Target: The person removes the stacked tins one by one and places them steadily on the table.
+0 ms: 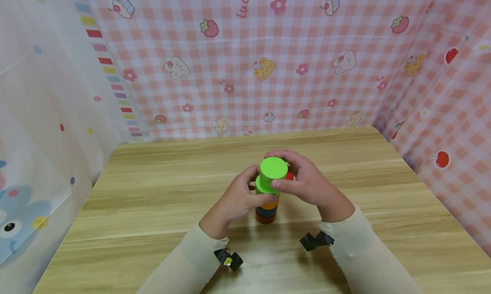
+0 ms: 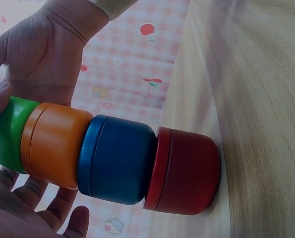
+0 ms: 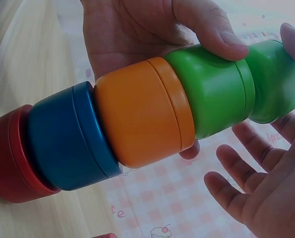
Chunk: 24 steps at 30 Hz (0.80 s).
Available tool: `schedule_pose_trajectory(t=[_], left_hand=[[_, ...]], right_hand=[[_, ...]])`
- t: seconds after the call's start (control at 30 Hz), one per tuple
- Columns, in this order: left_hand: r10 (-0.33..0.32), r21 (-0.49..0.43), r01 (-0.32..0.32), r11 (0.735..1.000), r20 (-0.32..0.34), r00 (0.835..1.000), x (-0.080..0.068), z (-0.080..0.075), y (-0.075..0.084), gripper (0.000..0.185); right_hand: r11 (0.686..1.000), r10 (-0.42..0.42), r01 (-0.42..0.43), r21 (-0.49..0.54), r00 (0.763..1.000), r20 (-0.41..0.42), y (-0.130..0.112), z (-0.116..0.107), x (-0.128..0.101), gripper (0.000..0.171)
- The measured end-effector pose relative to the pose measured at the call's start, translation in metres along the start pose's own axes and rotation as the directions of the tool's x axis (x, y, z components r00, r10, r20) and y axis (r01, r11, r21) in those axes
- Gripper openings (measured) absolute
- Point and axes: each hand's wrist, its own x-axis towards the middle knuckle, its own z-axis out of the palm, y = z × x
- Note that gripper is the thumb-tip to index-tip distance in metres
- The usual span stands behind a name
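A column of small lidded jars stands on the wooden table: a red jar (image 2: 187, 171) at the bottom, then a blue jar (image 2: 120, 158), an orange jar (image 3: 142, 111) and a lower green jar (image 3: 211, 89). An upper green jar (image 1: 274, 168) sits on top, slightly off-centre from the one beneath. My left hand (image 1: 239, 196) holds the lower green jar, its thumb (image 3: 226, 45) across the front and a fingertip showing behind the orange jar. My right hand (image 1: 308, 183) grips the upper green jar between thumb and fingers.
Behind my right hand, part of a red object (image 1: 290, 176) shows, mostly hidden. The wooden tabletop (image 1: 161, 183) ends at a pink checked cloth (image 1: 238, 64) at the back and right. A white patterned cloth (image 1: 46, 115) hangs on the left.
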Motion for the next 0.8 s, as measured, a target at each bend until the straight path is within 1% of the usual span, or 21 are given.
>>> schedule_pose_trajectory(t=[0.37, 0.6, 0.8], left_hand=[[-0.003, 0.000, 0.003, 1.000, -0.004, 1.000, 0.001, 0.000, -0.001, 0.050], [-0.017, -0.006, 0.017, 1.000, -0.003, 1.000, 0.000, 0.001, 0.001, 0.049], [-0.011, 0.001, 0.011, 1.000, 0.001, 1.000, 0.001, 0.001, 0.000, 0.048]], right_hand=[[1.000, -0.007, 0.006, -0.023, 1.000, -0.019, 0.000, -0.005, 0.001, 0.054], [0.998, 0.010, -0.014, -0.061, 0.998, -0.062, 0.001, -0.011, -0.001, 0.053], [0.996, 0.017, -0.025, -0.082, 0.996, -0.086, 0.004, -0.015, -0.001, 0.053]])
